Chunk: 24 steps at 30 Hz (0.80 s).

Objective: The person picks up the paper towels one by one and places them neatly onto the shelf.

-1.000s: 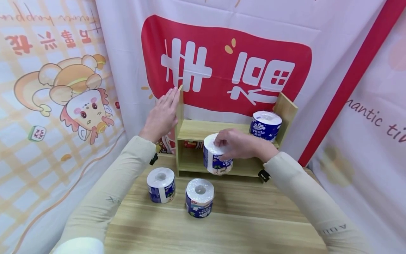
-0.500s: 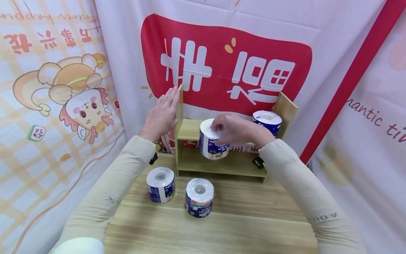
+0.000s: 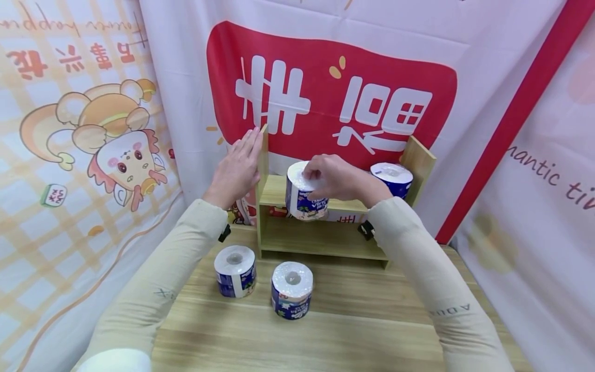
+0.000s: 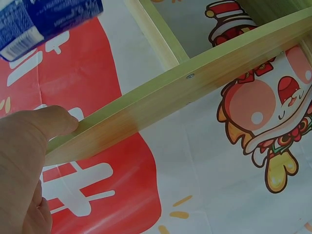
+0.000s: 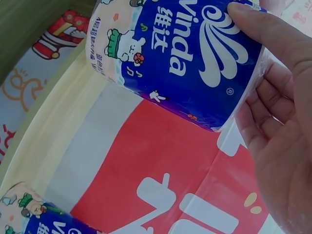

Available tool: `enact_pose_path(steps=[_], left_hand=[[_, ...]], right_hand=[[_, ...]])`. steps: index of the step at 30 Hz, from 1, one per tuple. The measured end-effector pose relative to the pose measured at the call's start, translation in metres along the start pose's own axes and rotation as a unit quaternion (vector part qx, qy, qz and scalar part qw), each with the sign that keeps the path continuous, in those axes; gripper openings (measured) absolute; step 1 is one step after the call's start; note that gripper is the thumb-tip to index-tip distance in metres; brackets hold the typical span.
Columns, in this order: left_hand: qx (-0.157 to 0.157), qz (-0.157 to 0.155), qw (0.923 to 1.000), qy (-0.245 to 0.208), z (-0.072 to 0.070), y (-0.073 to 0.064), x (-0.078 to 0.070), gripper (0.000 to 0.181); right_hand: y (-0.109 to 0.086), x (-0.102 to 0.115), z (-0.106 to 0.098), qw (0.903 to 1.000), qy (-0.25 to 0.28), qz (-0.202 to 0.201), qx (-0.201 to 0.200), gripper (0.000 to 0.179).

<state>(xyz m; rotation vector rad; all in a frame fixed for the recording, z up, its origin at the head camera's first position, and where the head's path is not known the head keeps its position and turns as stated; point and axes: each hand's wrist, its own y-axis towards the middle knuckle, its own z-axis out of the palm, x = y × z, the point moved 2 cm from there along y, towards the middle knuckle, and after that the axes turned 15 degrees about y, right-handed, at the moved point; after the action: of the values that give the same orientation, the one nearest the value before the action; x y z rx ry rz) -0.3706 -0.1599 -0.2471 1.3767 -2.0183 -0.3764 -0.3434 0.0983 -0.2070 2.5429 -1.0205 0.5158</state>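
Note:
My right hand (image 3: 337,177) grips a toilet roll (image 5: 180,58) in blue Vinda wrapping from above. The roll hangs in front of the upper board of a small wooden shelf (image 3: 321,243), near its left side. My left hand (image 3: 237,168) holds the top of the shelf's left side panel (image 4: 131,114), its thumb along the panel's edge. At the right end of the upper board stands another roll (image 3: 392,178), partly behind my right arm. Two more, a left roll (image 3: 235,271) and a middle roll (image 3: 292,290), stand upright on the table in front.
The wooden table (image 3: 297,343) carries the shelf near its back. A white cloth backdrop with a red printed panel (image 3: 325,93) hangs close behind, and printed cloths stand at both sides. The shelf's right side panel (image 3: 417,165) rises beside the far roll.
My right hand has raised the held roll and moved it slightly left, from in front of the lower compartment to upper-board level. My left hand and the other rolls stay put.

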Motion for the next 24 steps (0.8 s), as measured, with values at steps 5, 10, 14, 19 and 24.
enact_pose_path(steps=[5,10,14,19,24], left_hand=[[0.000,0.003,1.0000,0.003,0.000,0.000,0.000,0.097],[-0.001,0.003,1.0000,0.001,0.001,0.000,-0.001,0.095],[0.000,0.003,1.0000,0.001,0.001,0.000,-0.002,0.092],[0.001,0.000,1.0000,0.005,0.001,-0.001,0.000,0.092],[0.001,0.000,1.0000,0.003,0.001,-0.001,0.000,0.091]], right_hand=[[0.008,-0.002,-0.003,0.9997,0.012,0.009,-0.017,0.051],[0.017,-0.003,-0.003,0.9993,0.019,0.009,-0.031,0.053],[0.023,-0.006,0.000,0.9989,0.017,0.006,-0.042,0.051],[0.031,-0.009,0.005,0.9985,0.017,0.000,-0.052,0.052],[0.037,-0.012,0.011,0.9978,0.021,0.001,-0.063,0.053]])
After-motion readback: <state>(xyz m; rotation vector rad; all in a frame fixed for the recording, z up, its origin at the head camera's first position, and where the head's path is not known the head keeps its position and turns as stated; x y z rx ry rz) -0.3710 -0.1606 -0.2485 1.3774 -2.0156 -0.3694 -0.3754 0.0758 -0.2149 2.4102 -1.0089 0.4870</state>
